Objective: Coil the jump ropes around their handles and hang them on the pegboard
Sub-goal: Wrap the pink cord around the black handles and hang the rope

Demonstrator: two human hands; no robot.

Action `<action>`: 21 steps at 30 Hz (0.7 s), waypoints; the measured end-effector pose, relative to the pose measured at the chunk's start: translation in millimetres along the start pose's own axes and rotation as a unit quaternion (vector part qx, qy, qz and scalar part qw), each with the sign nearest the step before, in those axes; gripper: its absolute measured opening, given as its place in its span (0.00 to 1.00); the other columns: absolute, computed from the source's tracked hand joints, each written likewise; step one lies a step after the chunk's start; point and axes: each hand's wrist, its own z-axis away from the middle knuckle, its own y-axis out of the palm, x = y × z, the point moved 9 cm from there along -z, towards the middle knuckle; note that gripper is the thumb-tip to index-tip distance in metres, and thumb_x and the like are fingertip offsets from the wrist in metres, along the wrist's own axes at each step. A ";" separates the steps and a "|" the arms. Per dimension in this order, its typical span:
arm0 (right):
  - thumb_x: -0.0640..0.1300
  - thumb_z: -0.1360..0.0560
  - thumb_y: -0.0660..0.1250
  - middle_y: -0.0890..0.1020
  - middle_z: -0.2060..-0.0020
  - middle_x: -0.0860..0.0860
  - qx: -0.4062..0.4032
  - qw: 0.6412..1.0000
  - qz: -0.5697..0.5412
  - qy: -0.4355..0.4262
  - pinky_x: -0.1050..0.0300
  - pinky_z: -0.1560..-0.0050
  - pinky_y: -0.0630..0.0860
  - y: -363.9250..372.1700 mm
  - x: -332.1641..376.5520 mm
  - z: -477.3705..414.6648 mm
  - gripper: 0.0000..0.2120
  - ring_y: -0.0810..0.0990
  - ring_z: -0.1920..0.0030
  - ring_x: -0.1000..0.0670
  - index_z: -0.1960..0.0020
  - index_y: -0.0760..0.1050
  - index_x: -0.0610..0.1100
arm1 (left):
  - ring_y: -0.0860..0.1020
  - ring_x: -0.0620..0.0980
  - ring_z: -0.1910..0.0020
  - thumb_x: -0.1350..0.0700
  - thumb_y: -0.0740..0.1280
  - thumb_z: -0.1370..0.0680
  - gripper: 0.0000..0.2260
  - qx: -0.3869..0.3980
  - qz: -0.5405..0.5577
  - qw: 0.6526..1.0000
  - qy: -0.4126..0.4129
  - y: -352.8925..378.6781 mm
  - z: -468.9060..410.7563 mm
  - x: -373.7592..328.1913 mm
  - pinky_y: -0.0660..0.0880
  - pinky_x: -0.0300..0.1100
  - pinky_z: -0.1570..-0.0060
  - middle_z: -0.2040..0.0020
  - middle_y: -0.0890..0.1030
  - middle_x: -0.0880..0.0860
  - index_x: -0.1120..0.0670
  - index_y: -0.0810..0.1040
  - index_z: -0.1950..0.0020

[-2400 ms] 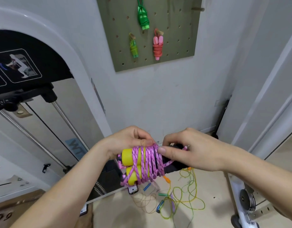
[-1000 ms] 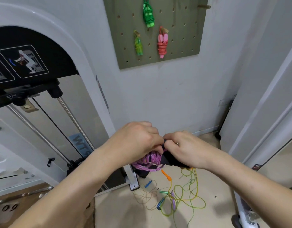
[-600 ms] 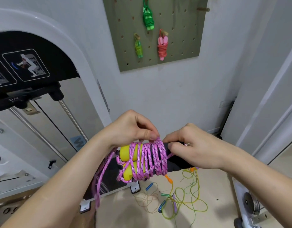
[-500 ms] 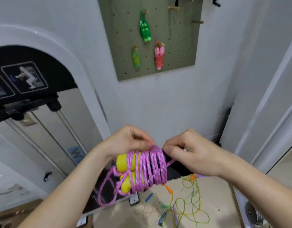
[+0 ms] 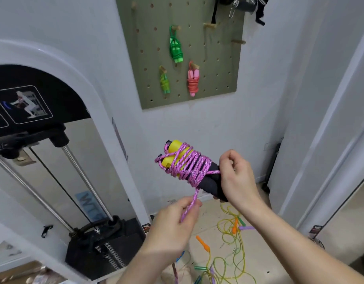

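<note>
The coiling step on the pink jump rope [image 5: 190, 167] looks nearly finished, with only the tail left to secure. Its two handles [image 5: 210, 182], yellow-capped and black-gripped, sit side by side just right of the view's centre, tilted with the caps toward 10 o'clock and wrapped in many turns. The right hand [image 5: 239, 178] is clenched around their black ends. At 6 o'clock the left hand [image 5: 174, 221] pinches the free tail, which runs taut up to the bundle. Next, I judge, the tail needs tucking under a turn so a loop remains, then a reach to 12 o'clock, where the pegboard [image 5: 218, 64] has a bare peg [image 5: 210, 25] beside three hung ropes [image 5: 193, 84]. More loose ropes [image 5: 228, 230] lie tangled on the floor [image 5: 283, 249] at 5 o'clock.
</note>
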 end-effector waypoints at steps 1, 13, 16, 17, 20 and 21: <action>0.45 0.22 0.55 0.69 0.75 0.52 -0.012 0.999 0.039 -0.018 0.47 0.71 0.73 -0.9 -0.4 0.0 0.12 0.73 0.72 0.41 0.64 0.64 0.46 | 0.74 0.48 0.64 0.47 0.53 0.18 0.11 0.001 -0.125 0.991 0.044 -1.2 2.7 -9.4 0.69 0.42 0.62 0.66 0.76 0.47 0.45 0.74 0.45; 0.48 0.21 0.62 0.66 0.77 0.52 0.170 0.959 0.197 -0.110 0.52 0.68 0.62 21.0 1.6 18.1 0.18 0.64 0.72 0.49 0.67 0.61 0.46 | 0.77 0.42 0.66 0.40 0.64 0.29 0.14 -0.006 -0.271 0.913 0.305 -65.2 -16.4 -44.5 0.73 0.39 0.67 0.67 0.80 0.45 0.47 0.84 0.59; 0.47 0.22 0.63 0.66 0.76 0.53 0.218 0.950 0.186 -0.121 0.52 0.68 0.63 22.8 7.5 23.9 0.18 0.64 0.72 0.52 0.68 0.62 0.46 | 0.79 0.38 0.64 0.45 0.74 0.31 0.09 0.049 -0.147 0.962 0.223 -71.2 -32.2 -26.1 0.76 0.40 0.60 0.64 0.81 0.43 0.48 0.85 0.55; 0.47 0.22 0.64 0.66 0.76 0.53 0.233 0.946 0.186 -0.131 0.53 0.67 0.63 24.2 11.6 26.5 0.18 0.63 0.72 0.52 0.68 0.62 0.46 | 0.79 0.39 0.64 0.49 0.75 0.31 0.07 0.062 -0.118 0.970 0.204 -68.2 -35.7 -21.6 0.77 0.43 0.60 0.63 0.81 0.43 0.49 0.86 0.56; 0.46 0.22 0.64 0.65 0.75 0.54 0.247 0.946 0.166 -0.132 0.56 0.68 0.62 22.0 18.9 28.4 0.18 0.62 0.72 0.54 0.68 0.62 0.45 | 0.80 0.43 0.61 0.53 0.77 0.33 0.05 0.057 -0.023 0.986 0.152 -66.3 -42.1 -14.8 0.78 0.49 0.58 0.61 0.81 0.45 0.49 0.85 0.58; 0.45 0.22 0.64 0.64 0.75 0.54 0.242 0.948 0.161 -0.132 0.58 0.69 0.61 20.0 19.1 27.2 0.18 0.61 0.72 0.55 0.68 0.62 0.45 | 0.80 0.43 0.60 0.53 0.77 0.32 0.05 0.048 -0.014 0.988 0.146 -67.6 -42.4 -14.1 0.78 0.50 0.58 0.60 0.81 0.45 0.49 0.84 0.59</action>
